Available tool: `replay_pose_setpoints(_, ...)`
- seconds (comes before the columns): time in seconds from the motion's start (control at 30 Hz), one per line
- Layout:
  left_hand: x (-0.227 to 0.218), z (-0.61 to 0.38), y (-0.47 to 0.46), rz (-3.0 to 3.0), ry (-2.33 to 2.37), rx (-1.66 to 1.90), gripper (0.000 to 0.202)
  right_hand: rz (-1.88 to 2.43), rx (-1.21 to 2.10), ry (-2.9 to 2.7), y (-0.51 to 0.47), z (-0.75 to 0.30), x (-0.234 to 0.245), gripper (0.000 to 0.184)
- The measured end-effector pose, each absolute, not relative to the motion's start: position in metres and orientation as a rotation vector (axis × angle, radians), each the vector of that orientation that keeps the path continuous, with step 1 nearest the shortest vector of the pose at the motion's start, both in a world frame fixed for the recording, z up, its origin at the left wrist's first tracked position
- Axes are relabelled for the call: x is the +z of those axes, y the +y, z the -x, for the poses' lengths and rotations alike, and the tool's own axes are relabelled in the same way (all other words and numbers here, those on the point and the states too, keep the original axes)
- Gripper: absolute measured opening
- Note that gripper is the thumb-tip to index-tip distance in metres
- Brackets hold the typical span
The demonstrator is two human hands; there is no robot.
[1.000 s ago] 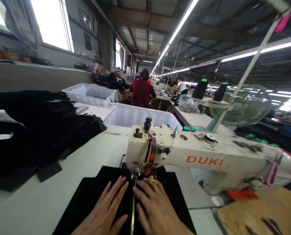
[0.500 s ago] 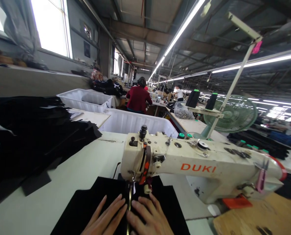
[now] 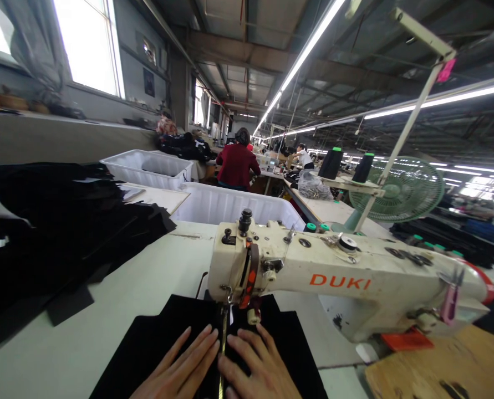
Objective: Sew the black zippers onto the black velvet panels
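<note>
A black fabric piece [image 3: 147, 343] lies flat on the pale sewing table under the head of a white sewing machine [image 3: 288, 266] marked DUKI. Down its middle runs a narrow gold strip [image 3: 223, 354], which looks like zipper teeth, leading up to the presser foot [image 3: 225, 313]. My left hand [image 3: 184, 366] rests flat on the fabric just left of the strip, fingers stretched forward. On the other side, my right hand [image 3: 257, 363] presses down with fingers spread, its thumb side close to the strip. Both wrists are cut off by the lower edge.
A heap of black cut pieces [image 3: 64, 238] covers the left of the table. White plastic bins [image 3: 238, 202] stand behind the machine. Pink-handled snips [image 3: 450, 302] hang at its right end, above a wooden board [image 3: 442, 366]. A person in dark red [image 3: 238, 166] sits farther back.
The view has shifted slightly, so everything appears a little farther right and higher. Both hands stay flat on the fabric, in nearly the same place beside the gold strip.
</note>
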State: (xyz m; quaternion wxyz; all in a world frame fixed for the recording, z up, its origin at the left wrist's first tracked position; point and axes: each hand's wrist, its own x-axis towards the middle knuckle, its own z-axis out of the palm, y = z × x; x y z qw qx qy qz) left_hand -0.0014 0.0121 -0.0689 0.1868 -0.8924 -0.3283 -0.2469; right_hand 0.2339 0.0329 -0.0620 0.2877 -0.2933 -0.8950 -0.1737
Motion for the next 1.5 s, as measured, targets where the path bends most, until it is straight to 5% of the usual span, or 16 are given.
replay_pose_setpoints(0.3, -0.036, -0.004, -0.011, 2.664, -1.167, -0.601, 0.051, 0.973, -0.005, -2.597, 0.009, -0.239, -0.026, 0.045)
replay_pose_setpoints(1.5, -0.036, -0.005, 0.002, 2.63, -1.107, -0.419, 0.06, 0.849, -0.182, -2.555, 0.019, -0.239, -0.04, 0.037)
